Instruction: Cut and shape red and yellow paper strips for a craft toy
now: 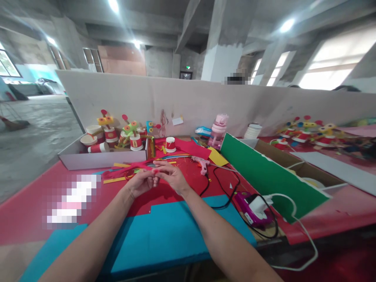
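Over the red tabletop my left hand [142, 182] and my right hand [173, 178] meet, fingertips pinched together. Between them shows a small red piece [155, 171], perhaps paper; its shape is mostly hidden by the fingers. Colored paper strips [117, 179] lie just left of and behind my hands. A pink glue gun [202, 164] rests to the right of my right hand, its black cord trailing toward me. Behind my hands stands a red and white paper cup [170, 144], near sheets of red paper [192, 149] and yellow paper [217, 157].
At the back left, a white box [102, 160] holds several paper-cup figures. A green-sided divided box [267, 176] stands at right, with a purple power strip [255, 211] and cables before it. Blue sheeting [164, 235] covers the near edge; a pink bottle [219, 129] stands by the partition.
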The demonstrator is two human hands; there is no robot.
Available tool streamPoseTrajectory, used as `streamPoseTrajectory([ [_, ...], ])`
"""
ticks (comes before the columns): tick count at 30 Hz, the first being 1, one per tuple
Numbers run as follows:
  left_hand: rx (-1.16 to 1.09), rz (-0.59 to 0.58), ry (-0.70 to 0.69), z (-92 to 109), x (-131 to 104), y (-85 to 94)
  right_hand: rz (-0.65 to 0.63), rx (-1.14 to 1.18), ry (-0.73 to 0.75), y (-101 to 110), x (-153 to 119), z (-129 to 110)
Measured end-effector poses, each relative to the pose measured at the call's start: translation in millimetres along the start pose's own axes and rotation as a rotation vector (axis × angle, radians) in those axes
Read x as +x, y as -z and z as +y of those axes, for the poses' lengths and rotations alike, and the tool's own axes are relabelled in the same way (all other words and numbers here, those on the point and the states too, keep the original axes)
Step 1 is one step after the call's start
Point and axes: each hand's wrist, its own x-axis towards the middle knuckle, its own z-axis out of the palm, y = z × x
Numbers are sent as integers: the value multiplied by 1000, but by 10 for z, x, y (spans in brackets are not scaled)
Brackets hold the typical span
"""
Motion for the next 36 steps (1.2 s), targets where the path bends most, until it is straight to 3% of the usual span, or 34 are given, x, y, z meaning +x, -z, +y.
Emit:
streamPoseTrajectory([
  [3, 173, 50, -36, 17, 10, -42, 161, 2, 1, 92, 43, 5],
  [6, 341, 189, -270, 67, 23, -68, 329, -240, 41, 244, 57, -50],
  [9, 390, 183, -434, 90, 30, -93, 286, -550, 105, 322, 50, -82],
  [14, 439, 196, -435, 11, 43, -125, 40, -796, 181, 185, 21, -26],
  [17, 386, 311, -477, 9, 70, -84, 205, -852, 237, 114, -3, -43],
  [20, 203, 432, -527, 65, 95, -24, 403, -760, 175, 98, -16, -46],
  [23, 69, 422, -526, 95, 102, -7, 233, -483, -98, 76, -10, 53],
  [26, 43, 336, -451, 58, 95, -37, 40, -187, -325, 26, -2, 173],
  [28, 87, 264, -397, 18, 87, -61, 19, -109, -347, -6, -5, 202],
  [31, 196, 174, -338, -19, 72, -81, 88, -128, -301, -27, -19, 177],
  [36, 257, 139, -264, -22, 50, -75, 163, -161, -253, -13, -31, 168],
])
